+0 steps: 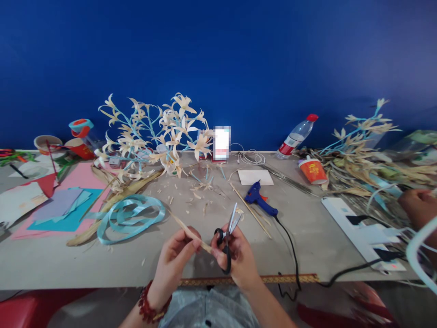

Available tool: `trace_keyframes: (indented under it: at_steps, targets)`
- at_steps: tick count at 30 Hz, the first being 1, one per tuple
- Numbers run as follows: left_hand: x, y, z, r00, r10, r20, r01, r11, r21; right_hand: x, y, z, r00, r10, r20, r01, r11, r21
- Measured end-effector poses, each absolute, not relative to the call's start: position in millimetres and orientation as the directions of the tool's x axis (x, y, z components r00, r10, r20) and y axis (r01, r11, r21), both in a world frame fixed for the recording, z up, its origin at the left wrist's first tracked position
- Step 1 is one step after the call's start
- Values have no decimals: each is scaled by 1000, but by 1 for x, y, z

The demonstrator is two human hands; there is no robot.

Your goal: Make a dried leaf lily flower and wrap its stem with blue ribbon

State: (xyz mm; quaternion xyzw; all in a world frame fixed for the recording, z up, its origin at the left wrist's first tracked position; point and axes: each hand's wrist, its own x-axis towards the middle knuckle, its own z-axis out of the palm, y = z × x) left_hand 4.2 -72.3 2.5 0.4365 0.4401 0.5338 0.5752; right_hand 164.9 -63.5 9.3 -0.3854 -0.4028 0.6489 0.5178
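My left hand (pixel 175 259) pinches a thin tan strip of dried leaf (pixel 186 231) that slants up to the left. My right hand (pixel 237 259) grips black-handled scissors (pixel 229 232), blades pointing up and slightly apart, close beside the strip's lower end. Both hands hover above the near edge of the grey table (pixel 102 264). A red bead bracelet (pixel 148 307) circles my left wrist.
A coil of light blue ribbon (pixel 131 217) lies left of my hands. A branch of pale husk flowers (pixel 157 136) stands behind, and a blue glue gun (pixel 260 200) with black cord lies right. Coloured paper (pixel 58 205), cups, a bottle (pixel 297 135) and another person's hand (pixel 418 207) are around.
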Motion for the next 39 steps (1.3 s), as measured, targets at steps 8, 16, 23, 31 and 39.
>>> trace_keyframes:
  at_steps: [8,16,23,31,39]
  targets:
    - [7,-69,13,92,978,-186,-490,207,847,165,-61,10,-183,973,-139,-444,-208,-871]
    - [7,-69,7,-37,988,-148,-421,119,899,166,-60,3,-179,969,-168,-449,-233,-863]
    - [4,-63,11,11,973,-230,-549,198,812,172,-56,0,-153,972,-180,-430,-230,-873]
    - [6,-62,16,0,977,-215,-486,188,854,170,-55,6,-116,982,-146,-332,-177,-927]
    - [-8,-58,11,8,998,-65,-232,65,971,188,-52,-6,-116,986,-119,-191,-140,-971]
